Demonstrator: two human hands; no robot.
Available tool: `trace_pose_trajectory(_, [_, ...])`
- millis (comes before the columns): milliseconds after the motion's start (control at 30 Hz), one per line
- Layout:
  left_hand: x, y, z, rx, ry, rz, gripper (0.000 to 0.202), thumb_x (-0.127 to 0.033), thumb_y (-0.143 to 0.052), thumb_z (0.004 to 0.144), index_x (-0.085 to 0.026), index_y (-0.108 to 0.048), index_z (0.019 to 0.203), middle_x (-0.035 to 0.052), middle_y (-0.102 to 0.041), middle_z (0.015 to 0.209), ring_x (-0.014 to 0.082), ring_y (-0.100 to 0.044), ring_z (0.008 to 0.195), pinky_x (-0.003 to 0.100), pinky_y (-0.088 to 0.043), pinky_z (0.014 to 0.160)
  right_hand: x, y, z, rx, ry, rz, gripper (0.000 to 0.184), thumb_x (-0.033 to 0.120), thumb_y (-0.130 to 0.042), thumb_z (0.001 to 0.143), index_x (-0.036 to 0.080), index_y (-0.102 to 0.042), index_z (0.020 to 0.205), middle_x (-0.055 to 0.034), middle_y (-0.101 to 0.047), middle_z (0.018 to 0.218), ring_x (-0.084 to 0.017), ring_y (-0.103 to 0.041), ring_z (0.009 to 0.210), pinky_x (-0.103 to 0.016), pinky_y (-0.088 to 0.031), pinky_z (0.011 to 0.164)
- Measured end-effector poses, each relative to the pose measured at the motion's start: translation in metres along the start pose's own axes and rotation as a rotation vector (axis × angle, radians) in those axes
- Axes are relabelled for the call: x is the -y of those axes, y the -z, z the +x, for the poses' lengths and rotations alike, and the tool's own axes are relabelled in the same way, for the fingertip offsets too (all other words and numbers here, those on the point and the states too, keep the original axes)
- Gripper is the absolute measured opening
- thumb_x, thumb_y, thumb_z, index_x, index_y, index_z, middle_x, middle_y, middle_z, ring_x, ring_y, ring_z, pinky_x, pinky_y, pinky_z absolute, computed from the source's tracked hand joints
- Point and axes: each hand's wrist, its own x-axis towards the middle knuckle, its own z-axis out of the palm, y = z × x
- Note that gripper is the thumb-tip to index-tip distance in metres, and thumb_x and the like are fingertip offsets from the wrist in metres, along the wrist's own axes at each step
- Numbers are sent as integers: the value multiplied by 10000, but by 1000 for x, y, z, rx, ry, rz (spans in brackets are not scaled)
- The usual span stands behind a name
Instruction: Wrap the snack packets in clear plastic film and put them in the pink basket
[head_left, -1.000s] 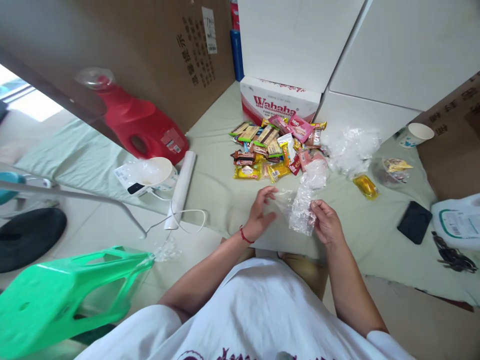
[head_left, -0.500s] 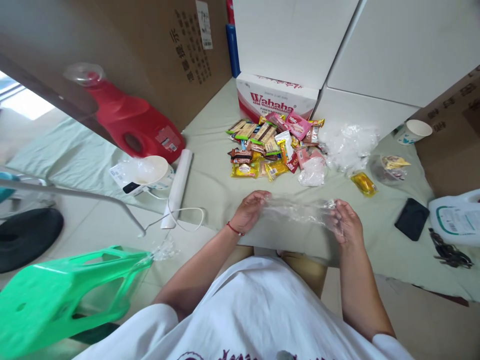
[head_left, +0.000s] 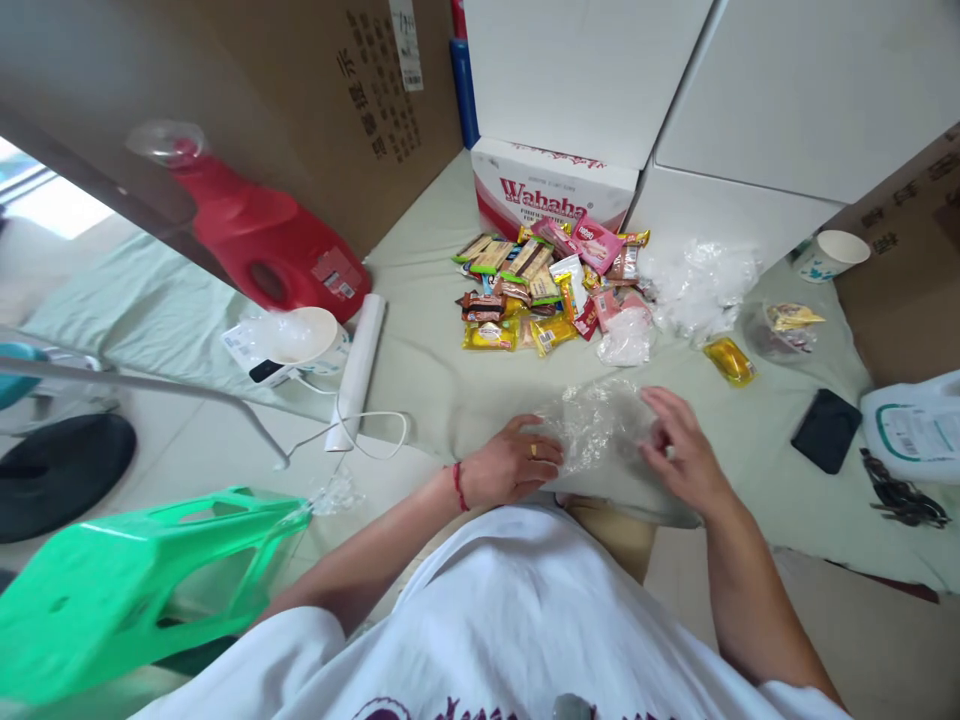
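A clear plastic bag (head_left: 596, 428) lies on the pale green cloth (head_left: 427, 370) right in front of me. My left hand (head_left: 511, 466) rests at the bag's left edge with its fingers curled on the plastic. My right hand (head_left: 684, 452) is on the bag's right edge, fingers stretched out over it. Just beyond the bag lies a pile of wrapped snacks (head_left: 547, 287), with a small crumpled clear bag (head_left: 625, 342) at its near right.
A Wahaha carton (head_left: 541, 192) and white boxes (head_left: 750, 120) stand behind the snacks. More clear bags (head_left: 701, 280), a yellow packet (head_left: 729, 361), a paper cup (head_left: 832, 254) and a black phone (head_left: 826, 430) lie right. A red jug (head_left: 262, 245), bowl (head_left: 300, 335) and green stool (head_left: 127, 590) are left.
The bag was held up and stretched between both hands; now it lies lower on the cloth, and both hands have come down and closer to me.
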Motion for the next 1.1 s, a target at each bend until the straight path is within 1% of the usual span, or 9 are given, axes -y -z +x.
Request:
trace_pose_trajectory(100, [7,-13,-1,30,10,40,113,-349,-698,866,-325,-777,943,80,-801,1100,277,-726,1107,497,-277,1241,23,-32,19,360,130,-49,639,204,-592,918,346,-518,1537,-92,-580,1461,-248,-637,1172,-356,-571,853])
trace_pose_trajectory(200, [19,-19,-4,-71,87,21,305,-334,-637,885,-297,-743,1169,104,-781,1167,274,-736,1059,432,-439,1129,23,-55,34,498,190,-172,401,176,-500,971,294,-733,1275,-85,-724,1080,-237,-675,1008,-352,-551,825])
trace_pose_trajectory(333, [37,-23,-2,-310,270,88,386,-233,-470,947,-265,-720,1239,87,-737,1308,259,-697,1204,381,-514,1059,12,-56,20,338,264,-178,326,237,-468,1010,267,-790,1053,-89,-723,996,-221,-662,914,-346,-542,778])
trace_pose_trajectory(567, [55,-34,11,-337,444,181,477,-70,-553,811,-290,-770,1174,23,-699,1402,261,-676,1265,388,-514,1112,29,-52,-43,63,6,-140,214,347,-520,1027,279,-708,1102,-66,-697,960,-211,-663,810,-339,-518,711])
trace_pose_trajectory(667, [52,-36,12,-330,422,209,511,-97,-604,828,-273,-718,1294,51,-682,1427,276,-634,1331,397,-497,1144,47,-78,-28,38,-170,-278,409,538,-661,943,242,-645,1225,-93,-684,1000,-246,-664,837,-345,-496,698])
trace_pose_trajectory(733, [46,-36,13,-270,457,317,520,-136,-604,871,-250,-662,1375,80,-626,1496,287,-628,1339,405,-515,1125,55,-100,-6,139,-248,-391,490,533,-720,899,220,-626,1264,-126,-683,1087,-268,-674,891,-335,-476,690])
trace_pose_trajectory(867, [29,-32,10,-119,702,660,516,-165,-446,983,-206,-544,1488,130,-428,1654,286,-729,1160,410,-613,947,57,-117,23,256,-218,-435,145,248,-538,1004,205,-675,995,-89,-695,960,-228,-673,874,-306,-458,715])
trace_pose_trajectory(967, [17,-27,-1,-55,891,807,524,-165,-396,1002,-188,-502,1515,164,-342,1693,283,-773,1010,405,-634,823,48,-100,8,-36,-107,-280,179,243,-493,1025,206,-660,971,-58,-689,923,-195,-661,869,-296,-484,776])
trace_pose_trajectory(1100, [1,-30,-25,-40,960,791,485,-223,-414,1014,-173,-510,1487,203,-354,1677,294,-776,958,424,-626,782,35,-72,-53,-330,-79,-139,116,298,-572,996,219,-649,962,-10,-643,814,-152,-590,686,-278,-487,687])
